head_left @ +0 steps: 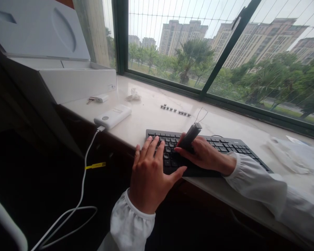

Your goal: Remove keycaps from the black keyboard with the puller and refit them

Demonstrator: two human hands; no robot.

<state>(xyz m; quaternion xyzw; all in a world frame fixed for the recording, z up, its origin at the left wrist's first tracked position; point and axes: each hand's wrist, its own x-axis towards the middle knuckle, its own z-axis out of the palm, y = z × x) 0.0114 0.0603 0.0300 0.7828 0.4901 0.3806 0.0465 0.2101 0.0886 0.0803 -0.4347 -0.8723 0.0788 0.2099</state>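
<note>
A black keyboard [235, 148] lies along the front of the pale sill, with keys on its left part partly hidden by my hands. My left hand [151, 170] rests with fingers spread on its left end, the thumb stretched out over the front edge. Closed around a black keycap puller [189, 136] with wire loops sticking up from its top, my right hand [202, 153] is over the keys just right of the left hand. The puller's lower end is hidden by my fingers. Several small dark keycaps [175, 110] lie in a line behind the keyboard.
A white power bank [112, 116] with a white cable [85, 167] plugged in lies at left, the cable hanging off the edge. Behind it are a small white adapter [102, 98], crumpled plastic [134, 94] and an opened white box [78, 83]. Plastic wrap [288, 153] lies right.
</note>
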